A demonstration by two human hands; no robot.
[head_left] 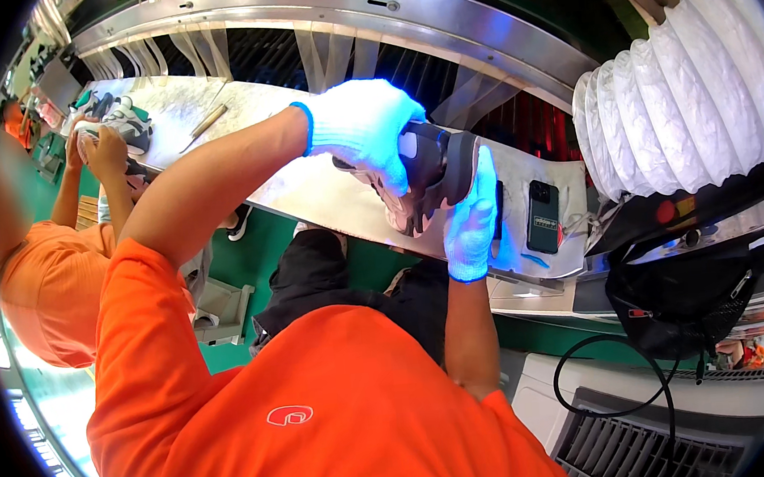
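Between my two hands a dark sneaker (433,164) with greyish-pink parts is held up over the bench, tilted. My left hand (357,128), in a white knitted glove with a blue cuff, is closed over the shoe from the left side. My right hand (472,222), gloved the same way, presses against the shoe's right end with its fingers pointing up along it; its thumb is partly hidden. Blue light falls on both gloves. Right of my right hand a dark phone (543,217) lies on the bench, with a small blue strip (534,260) below it.
The pale bench (302,195) runs along a machine with clear strip curtains (329,54). A wooden-handled tool (204,125) lies at left, where a co-worker (58,277) handles a shoe. At right are a white ribbed duct (684,89), a black bag (680,291) and a cable (560,386).
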